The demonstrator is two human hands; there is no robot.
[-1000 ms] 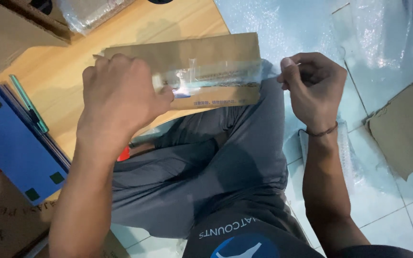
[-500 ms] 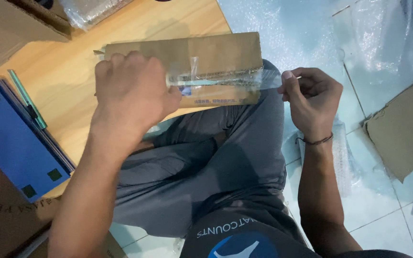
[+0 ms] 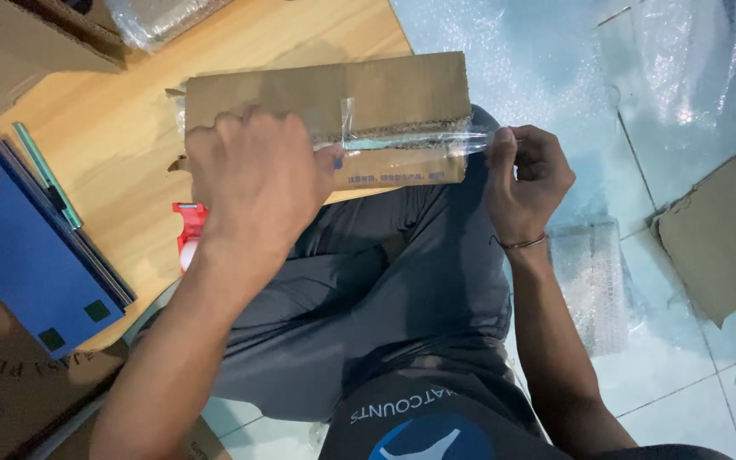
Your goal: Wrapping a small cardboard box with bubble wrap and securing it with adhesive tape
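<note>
Under the left hand (image 3: 257, 183): a flat brown cardboard parcel (image 3: 385, 94), lying across the near edge of a low wooden table (image 3: 129, 162) and over the seated person's lap. The left hand's grip is spread flat, palm down, pressing the parcel's left half; fingers curl over its middle, and whether they pinch anything cannot be told.

Right of that grip: a strip of clear tape (image 3: 411, 140), running along the parcel's length just below a raw corrugated edge, and reaching past the parcel's right end.

At the tape's free end: the right hand (image 3: 526, 175), narrow grip, thumb and fingertips pinched on the tape, pulled taut level with the parcel. A thin dark band sits on that wrist.

Just below the left wrist: a red tape dispenser (image 3: 187, 234), partly hidden by the forearm, at the table's near edge.

Well left of the left grip: a blue flat case (image 3: 19, 247) with dark square corner pads, and a teal pen (image 3: 44, 175) lying beside it on the table.

Right of the right grip, on the pale tiled floor (image 3: 675, 358): bubble wrap (image 3: 594, 281) near the forearm, and a loose cardboard piece (image 3: 726, 230) well apart.

Beyond the parcel: more cardboard and clear plastic wrap at the table's far edge.
</note>
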